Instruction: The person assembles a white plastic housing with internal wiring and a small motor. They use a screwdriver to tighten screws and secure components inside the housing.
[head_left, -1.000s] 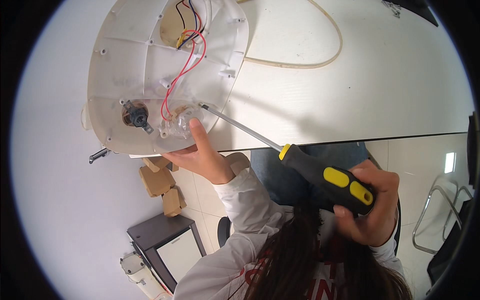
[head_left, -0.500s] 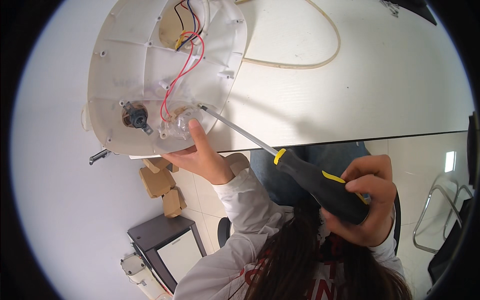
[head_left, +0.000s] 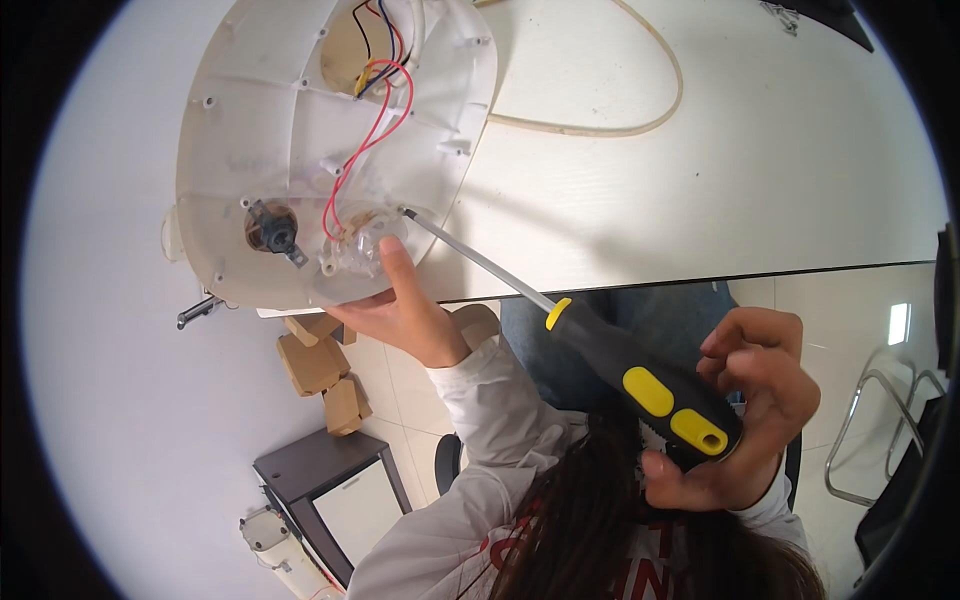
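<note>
A white plastic shell [head_left: 245, 150], ribbed inside with several screw posts, hangs partly over the table edge. My left hand [head_left: 405, 320] grips its near rim, thumb on a clear rounded plastic part [head_left: 355, 250] and the other fingers beneath. Two red wires [head_left: 350, 165] run to that part; a dark round fitting [head_left: 275, 232] sits to its left. My right hand [head_left: 765, 400] loosely holds a black and yellow screwdriver [head_left: 640, 365] by its handle end, fingers curled and thumb off the grip. Its tip meets a post beside the clear part; the screw there is too small to make out.
A pale cable [head_left: 600, 133] loops over the white table [head_left: 780, 170], with small metal pieces [head_left: 780, 17] at the far right. Cardboard boxes [head_left: 312, 365] and a dark cabinet [head_left: 325, 460] stand below left. A metal-framed chair [head_left: 850, 440] is at right.
The screwdriver handle has turned about its axis, bringing its yellow inserts into view. My right fingers and thumb have loosened and spread around it. The shell and my left hand have barely shifted.
</note>
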